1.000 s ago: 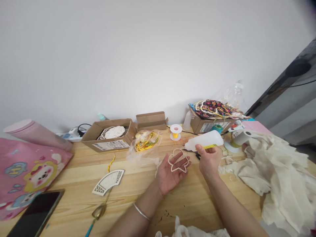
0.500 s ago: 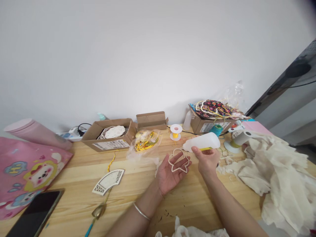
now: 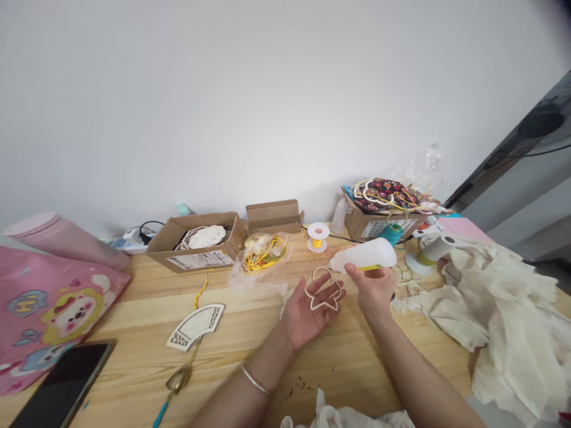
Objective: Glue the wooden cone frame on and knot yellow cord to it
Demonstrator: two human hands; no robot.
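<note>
A thin, pale flower-shaped frame [image 3: 311, 305] rests on the upturned palm and fingers of my left hand [image 3: 304, 318]. My right hand [image 3: 373, 292] is wrapped round a white squeeze bottle [image 3: 368, 253], which lies nearly level with its nozzle pointing left, just above the frame. A yellow strip shows on the bottle beside my fingers. To the left on the wooden table lies a fan-shaped ornament [image 3: 196, 326] with a yellow cord at its top and a spoon [image 3: 178, 378] with a blue handle below it.
Behind my hands stand an open cardboard box [image 3: 200, 260], a plastic bag of yellow cords [image 3: 263, 257], a yellow thread spool [image 3: 317, 238] and a filled box [image 3: 370, 228]. Cream cloth [image 3: 504, 309] covers the right. A phone [image 3: 66, 380] and pink bag [image 3: 66, 315] lie left.
The bottle in my right hand has shifted very slightly to the left. My left hand and the flower-shaped frame are almost unmoved.
</note>
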